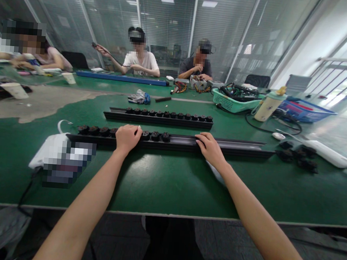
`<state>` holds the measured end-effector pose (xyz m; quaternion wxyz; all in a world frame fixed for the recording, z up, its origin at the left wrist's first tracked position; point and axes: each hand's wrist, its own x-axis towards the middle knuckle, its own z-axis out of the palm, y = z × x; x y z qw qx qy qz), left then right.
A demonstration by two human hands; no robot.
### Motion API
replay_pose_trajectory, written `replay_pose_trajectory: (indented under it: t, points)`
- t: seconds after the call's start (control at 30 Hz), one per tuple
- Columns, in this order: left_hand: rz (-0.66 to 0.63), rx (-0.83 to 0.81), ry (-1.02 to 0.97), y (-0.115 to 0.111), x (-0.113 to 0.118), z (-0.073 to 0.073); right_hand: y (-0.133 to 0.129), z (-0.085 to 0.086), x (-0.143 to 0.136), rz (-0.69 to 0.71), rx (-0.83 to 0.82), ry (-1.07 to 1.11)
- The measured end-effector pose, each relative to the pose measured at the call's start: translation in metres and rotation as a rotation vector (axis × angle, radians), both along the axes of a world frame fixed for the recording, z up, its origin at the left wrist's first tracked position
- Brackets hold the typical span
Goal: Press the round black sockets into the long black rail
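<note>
A long black rail [240, 152] with an open channel lies crosswise before me, several black socket modules [155, 136] seated along its left part. My left hand [127, 137] is closed over the row of modules, its fingertips hidden behind the knuckles. Farther right, my right hand [208, 148] curls its fingers over the rail where the grey channel is bare. Behind it rests a second, shorter black rail [159, 120], filled with a row of similar modules. Loose black modules [299, 156] lie in a cluster past the right end of the near rail.
At left sit a white box [50, 148] with a cable and a blurred phone-like object. Farther back are grey gloves [139, 97], a green basket [234, 102] of cables, a cream bottle [268, 107] and a blue basket [308, 110]. Several people sit across the green table [169, 185].
</note>
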<state>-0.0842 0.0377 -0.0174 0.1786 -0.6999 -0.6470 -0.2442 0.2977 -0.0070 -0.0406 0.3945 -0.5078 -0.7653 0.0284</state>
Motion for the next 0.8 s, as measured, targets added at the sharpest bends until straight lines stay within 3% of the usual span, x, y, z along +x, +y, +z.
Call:
replay_pose_trajectory:
  t: [0.8]
  points:
    - [-0.001, -0.019, 0.000, -0.0023, 0.0019, 0.0035, -0.0013, 0.0029, 0.0016, 0.000, -0.006, 0.038]
